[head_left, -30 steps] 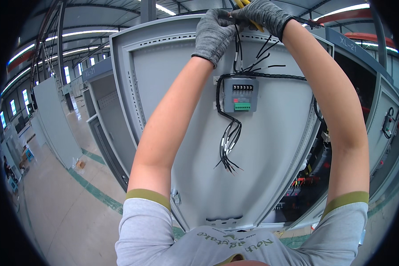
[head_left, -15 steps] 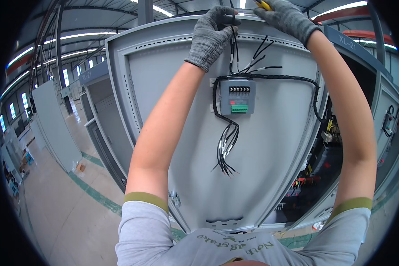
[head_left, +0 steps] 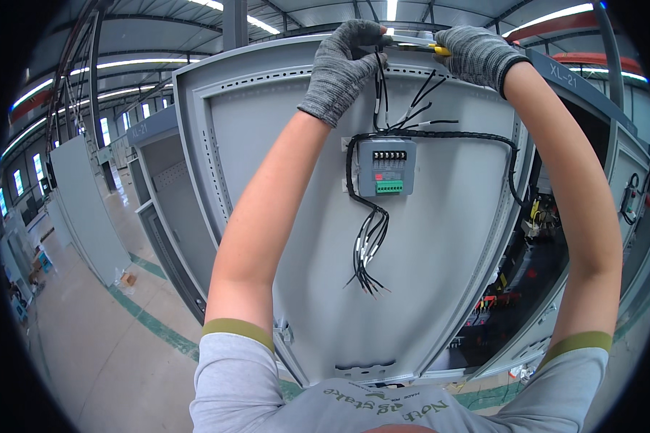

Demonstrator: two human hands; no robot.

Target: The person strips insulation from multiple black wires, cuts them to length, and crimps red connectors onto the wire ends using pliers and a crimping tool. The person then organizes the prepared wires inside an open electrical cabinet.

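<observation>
Grey-gloved left hand (head_left: 343, 68) pinches black wires (head_left: 379, 79) | right hand (head_left: 477, 54) grips tool (head_left: 419, 45) | door's top edge

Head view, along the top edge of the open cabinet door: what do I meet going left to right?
left hand in a grey glove, pinching black wires → yellow-handled tool → right hand in a grey glove, gripping the tool → open cabinet interior.

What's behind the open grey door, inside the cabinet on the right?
Past the grey door edge, the cabinet interior shows dark, with yellow, red and orange wiring parts low down. The door and the right forearm cover most of it.
</observation>
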